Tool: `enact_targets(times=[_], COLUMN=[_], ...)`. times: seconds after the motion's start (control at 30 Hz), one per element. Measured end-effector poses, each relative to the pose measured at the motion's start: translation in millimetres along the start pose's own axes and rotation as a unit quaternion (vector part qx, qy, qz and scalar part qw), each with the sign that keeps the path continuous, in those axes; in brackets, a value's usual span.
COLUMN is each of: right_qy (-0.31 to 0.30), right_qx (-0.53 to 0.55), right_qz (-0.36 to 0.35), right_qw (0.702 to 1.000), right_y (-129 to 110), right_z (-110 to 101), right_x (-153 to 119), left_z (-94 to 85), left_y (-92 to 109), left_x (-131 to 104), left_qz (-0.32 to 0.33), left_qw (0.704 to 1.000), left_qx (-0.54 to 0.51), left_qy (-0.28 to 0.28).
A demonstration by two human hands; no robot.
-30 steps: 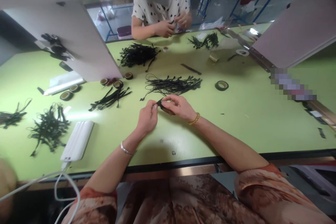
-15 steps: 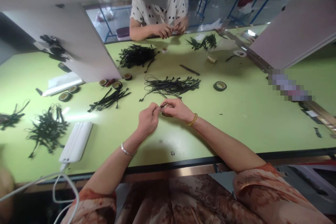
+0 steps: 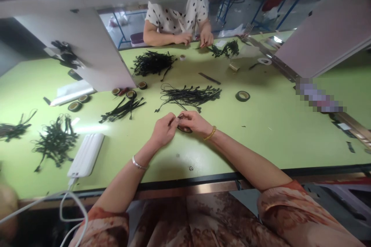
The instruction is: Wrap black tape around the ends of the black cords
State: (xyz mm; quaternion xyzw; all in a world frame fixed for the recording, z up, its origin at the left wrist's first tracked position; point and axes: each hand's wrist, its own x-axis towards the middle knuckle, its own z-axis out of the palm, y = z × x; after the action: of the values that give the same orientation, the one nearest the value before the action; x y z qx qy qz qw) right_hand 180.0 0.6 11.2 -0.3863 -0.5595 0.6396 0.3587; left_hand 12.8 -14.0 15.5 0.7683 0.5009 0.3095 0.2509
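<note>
Over the near middle of the table, my left hand [image 3: 165, 129] and my right hand [image 3: 194, 122] meet with fingertips pinched. Between them shows a thin black cable [image 3: 181, 116], mostly hidden by the fingers. Below my right fingers hangs a dark round roll that looks like black tape [image 3: 184, 129]. Just beyond my hands lies a spread bunch of thin black cables [image 3: 191, 95] with small connectors at their ends. Another roll of black tape [image 3: 242, 96] rests to the right of that bunch.
Further cable bundles [image 3: 123, 109] and tape rolls [image 3: 75, 106] lie left. A white power bank [image 3: 86, 155] with a white cord sits near the left front. White upright panels [image 3: 78, 50] flank the table. Opposite, a co-worker's hands [image 3: 206, 38] are above the far edge.
The dark roll under my right hand shows more now, while both hands stay together in nearly the same place. The co-worker's hands have moved apart, one lower toward the right.
</note>
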Motion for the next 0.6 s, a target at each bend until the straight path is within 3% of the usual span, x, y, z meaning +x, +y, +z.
enact_targets(times=[0.13,0.33,0.47,0.6], right_qy=[-0.02,-0.031,0.008,0.08], right_qx=[-0.042,-0.005,-0.087,-0.228], right_qz=[-0.018,0.01,-0.03,-0.101], right_qw=[0.999,0.999,0.996,0.965], right_y=[-2.0,-0.8,7.6,17.2], right_z=[-0.4,0.9,3.6,8.3], right_x=[-1.5,-0.6,2.5,5.7], left_z=[-5.1,2.4,7.0,9.3], left_y=[-1.8,-4.1,-7.6,-15.1], left_x=[3.0,1.8,-0.7,-0.6], left_qz=[-0.016,-0.044,-0.032,-0.017], left_qw=[0.999,0.999,0.995,0.982], left_qx=[-0.029,0.022,0.092,0.184], left_qy=[-0.035,-0.005,0.011,0.026])
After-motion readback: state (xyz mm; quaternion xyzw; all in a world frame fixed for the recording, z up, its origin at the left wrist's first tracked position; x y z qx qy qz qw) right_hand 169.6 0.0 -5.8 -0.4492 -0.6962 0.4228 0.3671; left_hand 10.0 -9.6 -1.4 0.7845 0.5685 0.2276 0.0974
